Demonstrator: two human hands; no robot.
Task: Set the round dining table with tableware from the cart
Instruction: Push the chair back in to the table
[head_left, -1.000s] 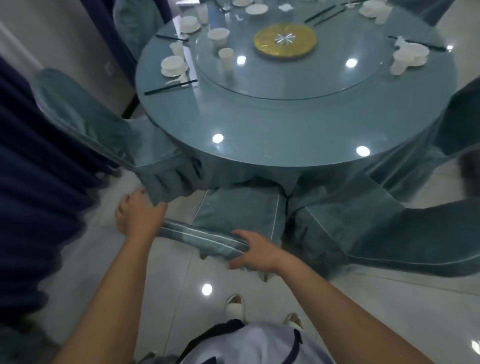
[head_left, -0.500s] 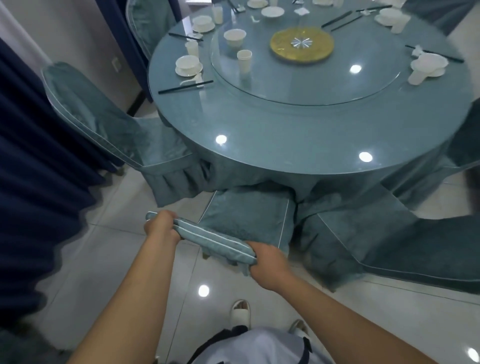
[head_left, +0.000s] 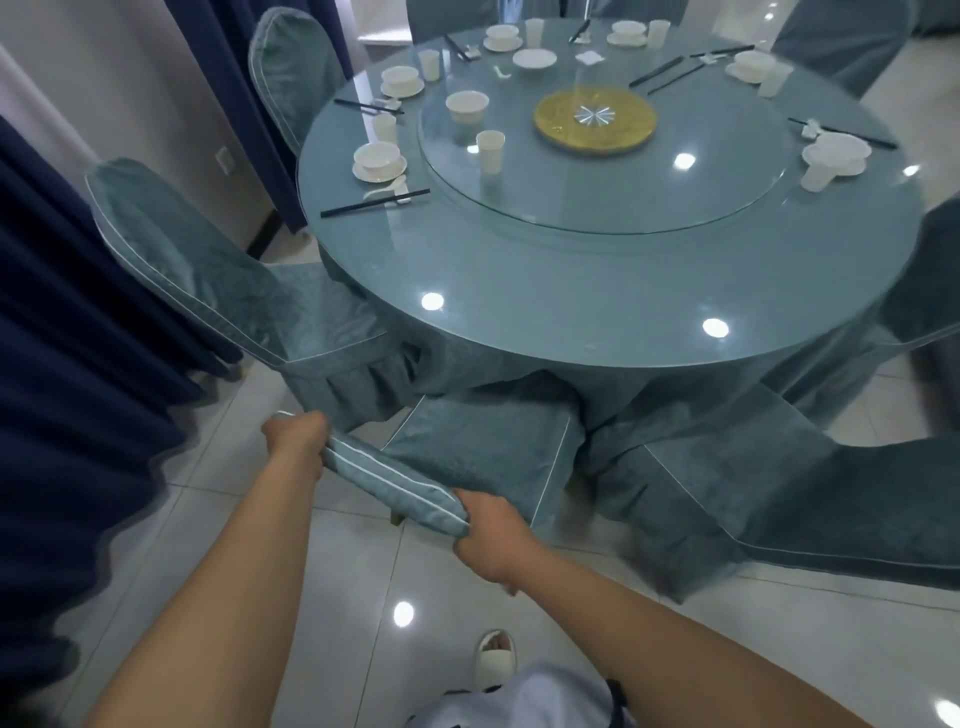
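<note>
Both my hands grip the top of the backrest of a teal-covered chair (head_left: 483, 447) that stands in front of me at the round table (head_left: 597, 306). My left hand (head_left: 296, 436) holds the left end of the backrest and my right hand (head_left: 491, 535) the right end. The table has a glass top and a glass turntable (head_left: 597, 197) with a gold centre disc (head_left: 595, 120). White bowls on saucers (head_left: 378, 161), white cups (head_left: 490, 150), spoons and black chopsticks (head_left: 374, 202) lie at several places along the left, far and right rim. The near rim is bare.
Teal-covered chairs stand at the left (head_left: 218, 280), far left (head_left: 296, 67) and right (head_left: 831, 499) of the table. Dark blue curtains (head_left: 67, 332) hang along the left. The floor is glossy pale tile (head_left: 332, 587). My shoe (head_left: 496, 660) shows at the bottom.
My hands went from resting on the backrest to gripping its two ends. The view has pulled back and more of the table's far side shows.
</note>
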